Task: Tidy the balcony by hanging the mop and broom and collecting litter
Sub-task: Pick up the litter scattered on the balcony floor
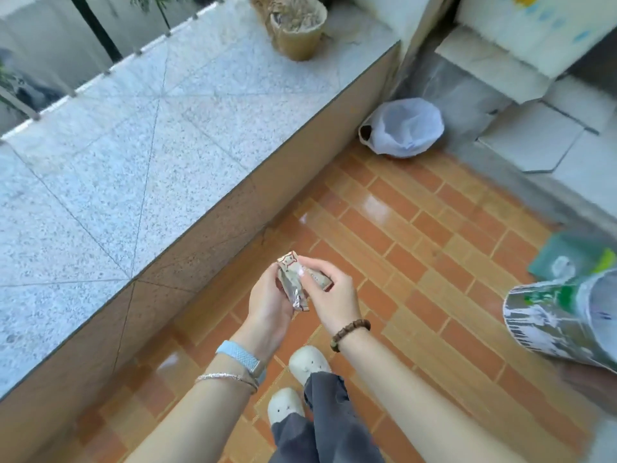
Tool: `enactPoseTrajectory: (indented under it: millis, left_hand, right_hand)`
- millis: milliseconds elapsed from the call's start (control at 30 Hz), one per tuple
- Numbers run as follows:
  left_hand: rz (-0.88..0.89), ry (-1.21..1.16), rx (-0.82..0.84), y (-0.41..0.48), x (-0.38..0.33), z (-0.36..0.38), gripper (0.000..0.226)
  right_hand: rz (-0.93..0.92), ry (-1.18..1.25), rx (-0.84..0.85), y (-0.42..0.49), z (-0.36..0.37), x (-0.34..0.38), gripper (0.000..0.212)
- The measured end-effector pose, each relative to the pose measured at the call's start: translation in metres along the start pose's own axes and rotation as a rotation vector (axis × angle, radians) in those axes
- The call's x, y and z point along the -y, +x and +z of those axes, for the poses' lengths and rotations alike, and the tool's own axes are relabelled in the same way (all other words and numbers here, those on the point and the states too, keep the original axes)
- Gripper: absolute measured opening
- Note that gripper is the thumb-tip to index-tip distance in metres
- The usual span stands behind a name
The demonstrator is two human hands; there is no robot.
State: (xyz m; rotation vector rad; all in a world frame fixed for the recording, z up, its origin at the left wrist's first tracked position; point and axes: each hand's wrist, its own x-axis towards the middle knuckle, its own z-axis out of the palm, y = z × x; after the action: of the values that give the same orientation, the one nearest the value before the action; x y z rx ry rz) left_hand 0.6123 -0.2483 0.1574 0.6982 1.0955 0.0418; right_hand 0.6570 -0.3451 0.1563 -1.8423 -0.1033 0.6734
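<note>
Orange-tiled balcony floor [417,248] lies under us. Our left hand [267,302] cups a crumpled wrapper [293,282] while our right hand [330,295] pinches its top, 2 hands compacting litter, we judge, for the bagged bin [405,127] at 1 o'clock.

A wide ledge [133,162] of speckled grey granite runs diagonally across the left. A railing [71,93] with dark bars lines its outer edge. At its far end stands a tan flowerpot [298,31] holding dry, withered stalks. Below the ledge, the floor [417,245] is glossy orange brick-pattern tile with bright reflections. A white tiled step [534,135] rises at upper right. At the right edge a grey bucket [561,322], streaked white and green, is partly cut off, with a flat green mat [567,252] just behind it.
</note>
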Motion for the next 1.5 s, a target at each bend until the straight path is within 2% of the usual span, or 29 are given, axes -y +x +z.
enactPoseTrajectory:
  millis: [167,333,600,833,1067,1333,1500]
  left_hand:
    - [-0.001,0.104,0.075,-0.058,-0.037,0.087,0.026]
    - [-0.027,0.103,0.119,-0.095,-0.054,0.16,0.038]
    - [-0.083,0.043,0.176,-0.109,-0.055,0.271,0.042]
    - [-0.121,0.024,0.206,-0.102,-0.043,0.347,0.036]
    - [-0.172,0.035,0.226,-0.092,-0.043,0.397,0.042]
    - [-0.14,0.026,0.188,-0.045,-0.07,0.447,0.03]
    - [-0.109,0.065,0.205,-0.01,-0.102,0.478,0.031]
  right_hand:
    - [-0.022,0.084,-0.172,-0.02,-0.068,0.071,0.024]
    - [-0.036,0.151,-0.304,-0.02,-0.124,0.117,0.029]
    - [0.04,0.261,-0.433,0.007,-0.209,0.154,0.026]
    - [0.081,0.286,-0.519,0.035,-0.278,0.166,0.035]
    - [0.133,0.337,-0.55,0.064,-0.321,0.172,0.034]
    - [0.178,0.361,-0.532,0.128,-0.347,0.189,0.03]
    - [0.175,0.366,-0.492,0.182,-0.361,0.212,0.029]
